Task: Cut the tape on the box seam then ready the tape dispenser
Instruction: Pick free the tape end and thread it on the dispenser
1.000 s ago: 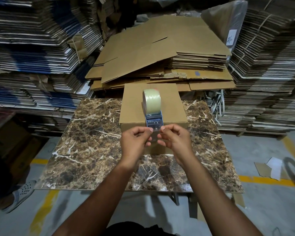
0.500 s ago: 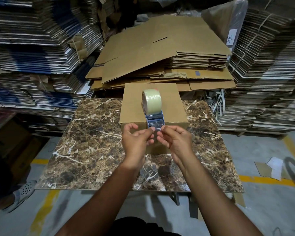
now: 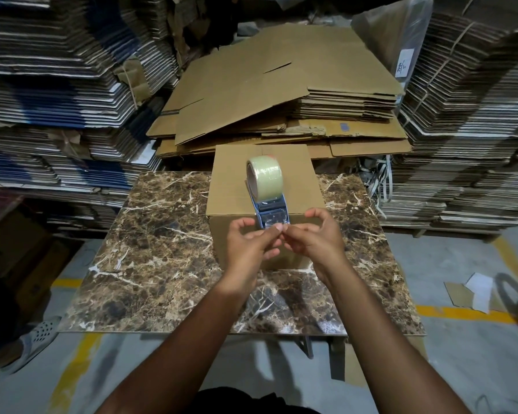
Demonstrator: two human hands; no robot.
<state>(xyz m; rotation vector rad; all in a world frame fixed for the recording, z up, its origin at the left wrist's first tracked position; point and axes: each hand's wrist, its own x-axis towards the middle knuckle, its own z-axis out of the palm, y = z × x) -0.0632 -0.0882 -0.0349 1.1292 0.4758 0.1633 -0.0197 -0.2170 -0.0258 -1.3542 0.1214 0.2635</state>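
A closed brown cardboard box stands at the far middle of the marble table. On its top lies a blue tape dispenser with a roll of clear tape, its cutter end at the box's near edge. My left hand and my right hand meet just below that end. Their thumbs and forefingers pinch the loose end of the clear tape between them. The box's front face is partly hidden behind my hands.
Flattened brown cartons are piled behind the table. Tall stacks of folded cardboard rise at left and right. Scraps of card lie on the floor at right, by a yellow line. A sandalled foot shows at lower left.
Both hands have lifted slightly toward the dispenser's cutter end and come closer together. Their fingertips now meet on the tape end. The dispenser and box have stayed put.
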